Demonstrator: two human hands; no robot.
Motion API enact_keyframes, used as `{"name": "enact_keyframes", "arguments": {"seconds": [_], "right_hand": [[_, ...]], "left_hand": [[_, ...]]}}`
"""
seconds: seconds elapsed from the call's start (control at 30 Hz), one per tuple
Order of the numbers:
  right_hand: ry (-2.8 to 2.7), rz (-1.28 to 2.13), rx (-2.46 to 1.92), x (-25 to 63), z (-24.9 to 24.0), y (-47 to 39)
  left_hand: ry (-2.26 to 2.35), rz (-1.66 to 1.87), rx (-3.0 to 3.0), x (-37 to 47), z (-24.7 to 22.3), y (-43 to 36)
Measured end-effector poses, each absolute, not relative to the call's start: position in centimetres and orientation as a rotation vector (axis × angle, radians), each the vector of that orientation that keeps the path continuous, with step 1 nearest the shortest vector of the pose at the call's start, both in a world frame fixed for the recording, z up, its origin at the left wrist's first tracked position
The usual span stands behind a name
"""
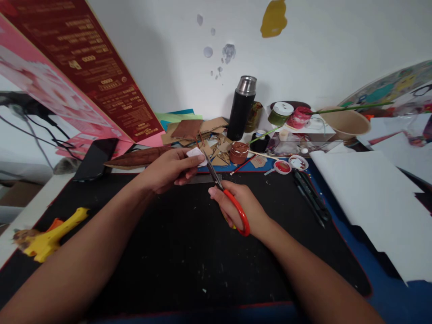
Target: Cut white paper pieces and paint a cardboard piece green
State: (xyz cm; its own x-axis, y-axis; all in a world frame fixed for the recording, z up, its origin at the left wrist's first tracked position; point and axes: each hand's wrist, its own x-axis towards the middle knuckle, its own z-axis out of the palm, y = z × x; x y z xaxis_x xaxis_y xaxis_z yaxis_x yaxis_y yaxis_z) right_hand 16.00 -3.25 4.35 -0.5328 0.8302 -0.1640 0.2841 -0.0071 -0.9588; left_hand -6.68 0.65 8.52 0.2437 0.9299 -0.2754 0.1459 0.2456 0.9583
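My left hand (pixel 173 168) pinches a small white piece of paper (pixel 197 157) between thumb and fingers, above the far part of the black mat (pixel 189 252). My right hand (pixel 241 204) is closed round the scissors (pixel 240 211), which have red-orange handles. Their dark blades point up and to the left, beside the right edge of the paper. Whether the blades touch the paper is hard to tell. A clear strip (pixel 204 179) lies on the mat behind the hands.
A black flask (pixel 240 110), brown paint jar (pixel 239 153) and cardboard scraps (pixel 187 129) stand or lie along the wall. At left are a phone (pixel 96 158) and yellow object (pixel 50 238). White sheets (pixel 374 202) and black pens (pixel 310 195) lie right.
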Motion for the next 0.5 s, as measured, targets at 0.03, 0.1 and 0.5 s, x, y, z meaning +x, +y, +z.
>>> {"name": "enact_keyframes", "arguments": {"seconds": [0.03, 0.1, 0.5], "right_hand": [[-1.813, 1.563, -1.153, 16.00, 4.31, -3.24], [-1.814, 1.558, -1.159, 16.01, 4.19, -3.24], [-1.821, 1.549, -1.159, 15.95, 4.16, -3.36]], "left_hand": [[1.207, 0.739, 1.210, -6.65, 8.60, 0.63], [1.218, 0.704, 1.228, -6.64, 8.71, 0.61], [1.282, 0.780, 1.130, -6.42, 8.79, 0.77]]}}
